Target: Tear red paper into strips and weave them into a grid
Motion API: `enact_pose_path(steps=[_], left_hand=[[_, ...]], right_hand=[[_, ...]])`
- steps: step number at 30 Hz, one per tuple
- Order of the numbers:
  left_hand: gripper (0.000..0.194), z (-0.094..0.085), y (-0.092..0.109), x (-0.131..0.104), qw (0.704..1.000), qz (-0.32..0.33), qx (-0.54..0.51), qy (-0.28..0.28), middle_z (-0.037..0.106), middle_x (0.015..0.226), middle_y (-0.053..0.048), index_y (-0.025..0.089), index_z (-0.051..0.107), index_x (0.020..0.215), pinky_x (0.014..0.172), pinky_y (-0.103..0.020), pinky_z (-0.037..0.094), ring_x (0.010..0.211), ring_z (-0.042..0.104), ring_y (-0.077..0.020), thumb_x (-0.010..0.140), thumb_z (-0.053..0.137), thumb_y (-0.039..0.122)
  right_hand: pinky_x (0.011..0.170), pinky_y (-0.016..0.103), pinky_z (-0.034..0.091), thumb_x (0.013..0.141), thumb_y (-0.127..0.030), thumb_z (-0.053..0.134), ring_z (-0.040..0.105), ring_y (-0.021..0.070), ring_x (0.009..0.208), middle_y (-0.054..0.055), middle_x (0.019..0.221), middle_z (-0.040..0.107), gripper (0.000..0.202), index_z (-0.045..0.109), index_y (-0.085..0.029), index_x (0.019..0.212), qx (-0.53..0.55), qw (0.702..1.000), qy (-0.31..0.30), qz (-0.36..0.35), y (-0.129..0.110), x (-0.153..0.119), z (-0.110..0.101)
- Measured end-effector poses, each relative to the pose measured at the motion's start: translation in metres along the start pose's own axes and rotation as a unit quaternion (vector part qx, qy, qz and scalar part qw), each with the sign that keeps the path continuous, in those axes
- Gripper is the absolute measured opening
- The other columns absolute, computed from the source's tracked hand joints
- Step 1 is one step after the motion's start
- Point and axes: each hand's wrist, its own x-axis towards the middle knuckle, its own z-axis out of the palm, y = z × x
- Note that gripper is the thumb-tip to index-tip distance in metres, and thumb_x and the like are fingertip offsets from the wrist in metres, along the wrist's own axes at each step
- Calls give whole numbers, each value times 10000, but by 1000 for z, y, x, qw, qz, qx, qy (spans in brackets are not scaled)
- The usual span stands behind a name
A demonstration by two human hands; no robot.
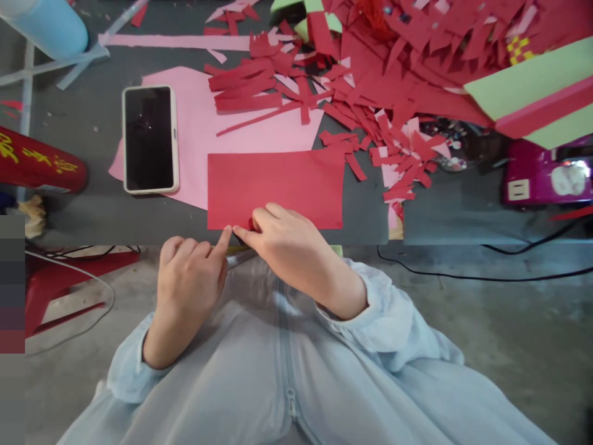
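Observation:
A red rectangular sheet of paper [278, 185] lies on the dark tabletop near its front edge, its top part over a larger pink sheet [192, 148]. My left hand [189, 269] is at the sheet's lower left edge. Its index finger reaches the paper's edge, the other fingers are curled, and the thumb is hidden. Over the lower edge rests my right hand [294, 250], fingers bent and one fingertip stretched to the left. The two fingertips nearly meet on the paper's edge. Both hands appear closed at that edge.
A phone [149, 139] lies on the pink sheet. Red paper strips [259, 86] are heaped behind, with a folded green-and-red paper [542, 93] at right. A purple box [546, 176], a red cylinder [41, 161] and a blue bottle [55, 28] stand around. Cables [440, 272] hang below the table edge.

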Motion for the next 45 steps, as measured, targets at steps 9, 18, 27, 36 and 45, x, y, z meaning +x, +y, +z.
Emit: enact_pose_path(steps=[9,18,27,36,45], left_hand=[[414,-8,1,-2,996,-76,49,-28,679,587,-30,182,727,1223,821,-406,429,607,577,-203,954,417,239],[442,-12,5,2,992,-112,21,-60,636,563,-41,166,727,1238,818,-418,421,590,554,-210,939,411,246],[428,-12,6,5,992,-117,22,-47,587,522,-13,175,746,1198,808,-392,429,559,502,-192,925,428,262],[437,-13,6,7,991,-125,18,-53,625,544,-32,159,748,1201,806,-395,427,569,546,-201,921,426,251],[434,-15,-5,5,989,-124,7,-83,633,560,-50,204,755,1200,708,-399,391,573,560,-229,912,434,252]], right_hand=[[616,322,272,998,-110,386,495,193,782,88,833,646,421,744,-255,1167,-12,998,33,46,-6,-7,8],[615,326,269,1017,-152,385,507,200,783,83,788,625,430,733,-282,1235,-42,994,15,103,2,-23,3],[667,304,341,973,-132,495,487,189,787,72,807,634,390,726,-283,1249,-83,991,41,101,27,-51,6],[649,326,352,960,-146,499,565,245,865,87,835,657,399,735,-301,1242,-70,975,-31,207,43,-73,-7],[685,362,453,941,-114,457,600,269,859,76,843,681,430,750,-265,1218,-59,963,-28,263,53,-88,-11]])
